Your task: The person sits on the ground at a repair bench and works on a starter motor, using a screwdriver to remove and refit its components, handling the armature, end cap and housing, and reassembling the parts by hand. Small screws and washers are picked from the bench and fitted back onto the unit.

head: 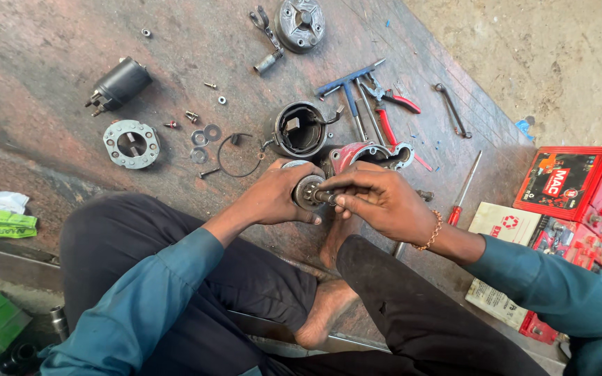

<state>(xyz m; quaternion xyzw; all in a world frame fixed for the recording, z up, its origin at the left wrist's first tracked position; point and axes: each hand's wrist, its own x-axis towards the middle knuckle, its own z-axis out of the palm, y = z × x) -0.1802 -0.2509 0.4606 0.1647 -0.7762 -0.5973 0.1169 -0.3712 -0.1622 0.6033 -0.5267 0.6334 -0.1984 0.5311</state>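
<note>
2 hands meet near centre: left hand (273, 198) grips the round geared part (308, 191), right hand (377, 198) pinches its shaft (325, 197), apparently seating it; steady alignment seems needed.

Teal sleeves; black trousers; beaded bracelet (431, 233)

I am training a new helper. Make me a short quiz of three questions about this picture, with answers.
1. True or false: the left hand holds the round metal part.
2. What does the right hand pinch? A) the red pliers B) the short shaft of the round part C) the screwdriver
3. Fill in: the black cylinder with terminals lies on the ______ side of the picture.

Key: 1 true. 2 B. 3 left.
</note>
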